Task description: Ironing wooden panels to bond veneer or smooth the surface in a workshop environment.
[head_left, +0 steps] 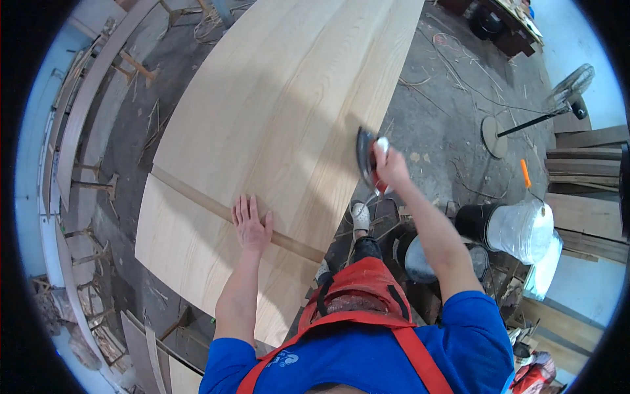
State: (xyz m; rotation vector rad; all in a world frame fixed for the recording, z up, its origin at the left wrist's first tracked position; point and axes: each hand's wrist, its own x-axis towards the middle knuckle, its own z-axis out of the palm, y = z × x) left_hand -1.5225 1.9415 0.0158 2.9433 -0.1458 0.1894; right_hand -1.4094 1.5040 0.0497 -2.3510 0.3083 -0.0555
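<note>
A large pale wood-grain panel point(249, 125) stretches away in front of me. Across its near part runs a darker tan strip point(190, 196), from the left edge to the right edge. My left hand point(252, 226) lies flat over this strip with its fingers stretched out. At the panel's right edge, my right hand point(392, 169) is wrapped round the handle of a clothes iron point(364, 155) with a dark soleplate and a red and white body. The iron stands tilted on its side, slightly blurred. Whether it touches the panel, I cannot tell.
White buckets point(522, 230) and a black bucket point(474, 223) stand at my right. Farther off are a pedestal fan point(493, 138) and stacked boards point(587, 167). Cords and wood scraps litter the floor. Long curved strips on wooden supports point(92, 185) line the left side.
</note>
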